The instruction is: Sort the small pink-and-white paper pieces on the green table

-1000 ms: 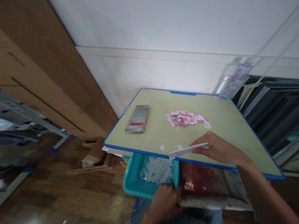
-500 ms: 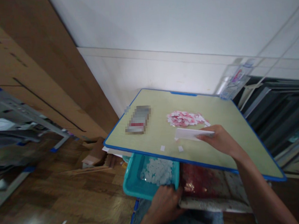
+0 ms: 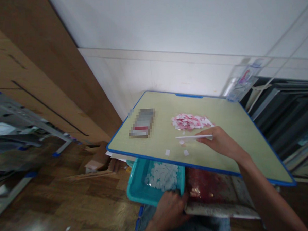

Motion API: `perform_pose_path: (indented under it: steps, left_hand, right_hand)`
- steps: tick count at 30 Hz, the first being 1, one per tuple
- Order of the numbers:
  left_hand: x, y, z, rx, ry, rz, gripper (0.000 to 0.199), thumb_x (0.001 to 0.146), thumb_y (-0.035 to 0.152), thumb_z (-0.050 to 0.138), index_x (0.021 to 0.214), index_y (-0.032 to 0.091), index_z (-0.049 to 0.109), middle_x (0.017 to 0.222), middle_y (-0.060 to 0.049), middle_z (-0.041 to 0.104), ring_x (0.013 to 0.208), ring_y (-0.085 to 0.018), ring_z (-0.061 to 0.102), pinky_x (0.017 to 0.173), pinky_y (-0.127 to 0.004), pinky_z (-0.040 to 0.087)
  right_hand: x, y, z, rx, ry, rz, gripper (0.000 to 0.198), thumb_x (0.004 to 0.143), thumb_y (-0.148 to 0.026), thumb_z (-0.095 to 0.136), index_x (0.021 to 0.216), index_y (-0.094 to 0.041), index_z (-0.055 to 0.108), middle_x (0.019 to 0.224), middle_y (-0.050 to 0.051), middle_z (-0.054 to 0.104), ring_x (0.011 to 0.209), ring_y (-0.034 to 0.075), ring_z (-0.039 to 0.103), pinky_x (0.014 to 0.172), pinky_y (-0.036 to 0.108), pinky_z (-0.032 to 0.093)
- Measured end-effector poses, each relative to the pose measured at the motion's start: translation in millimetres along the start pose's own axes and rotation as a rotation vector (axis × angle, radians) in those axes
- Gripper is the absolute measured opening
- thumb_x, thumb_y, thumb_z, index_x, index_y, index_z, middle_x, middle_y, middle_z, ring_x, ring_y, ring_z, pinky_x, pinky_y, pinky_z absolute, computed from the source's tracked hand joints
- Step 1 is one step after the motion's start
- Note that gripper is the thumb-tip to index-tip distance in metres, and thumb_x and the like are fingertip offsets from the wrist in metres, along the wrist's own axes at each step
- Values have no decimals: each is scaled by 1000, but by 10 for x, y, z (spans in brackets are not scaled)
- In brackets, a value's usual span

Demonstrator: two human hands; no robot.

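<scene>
White card, pinched edge-on in right hand, shifted from front edge of yellow board toward pink-and-white scrap pile, with loose white scraps left nearer that edge, well apart from left hand gripping teal tub.

Blue-edged table: pinkish pile, scraps, blurred object

- Pixelated flat object: left of the right-hand grip; detail obscured.
- Clear bottle with printed label: beyond the grip, to its right.
- Dark panels, stacked close together: right of the grip.
- White wall: beyond the grip.
- Tall brown panel: far left of the grip.
- Cardboard scraps: lower left of the grip, on wood-grain floor.
- Grey metal frame, blue foot: farthest left.
</scene>
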State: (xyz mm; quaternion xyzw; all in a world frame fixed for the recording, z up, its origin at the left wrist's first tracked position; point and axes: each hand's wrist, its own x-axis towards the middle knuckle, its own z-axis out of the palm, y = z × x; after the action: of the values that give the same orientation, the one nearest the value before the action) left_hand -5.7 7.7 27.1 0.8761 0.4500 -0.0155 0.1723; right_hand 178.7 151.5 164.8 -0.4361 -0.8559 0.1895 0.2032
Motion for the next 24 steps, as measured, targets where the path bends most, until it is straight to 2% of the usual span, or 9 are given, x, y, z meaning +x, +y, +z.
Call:
perform_pose_path:
  steps: [4, 11, 24]
  left_hand:
    - [-3, -3, -6, -2, -10, 6, 41, 78, 48, 47, 104, 16, 48, 78, -10, 60, 65, -27, 56, 55, -35, 43]
    - [-2, 0, -18, -29, -54, -15, 39, 78, 45, 48, 105, 17, 47, 81, -10, 60, 70, -26, 56, 60, -34, 43]
    - [-5, -5, -11, -16, -25, -6, 39, 77, 46, 48, 103, 17, 49, 77, -9, 60, 67, -26, 56, 57, -33, 43]
  right_hand:
    - [29, -19, -3, -49, -51, -14, 17, 75, -17, 51, 76, -20, 68, 72, 4, 69, 66, 17, 61, 62, 25, 41]
    - [31, -47, -29, -62, -51, -24, 18, 76, -19, 51, 81, -19, 68, 74, 5, 69, 68, 17, 62, 64, 25, 42]
    - [54, -54, -45, -110, -82, -29, 20, 77, -19, 49, 76, -18, 68, 70, 5, 69, 66, 17, 61, 62, 25, 41]
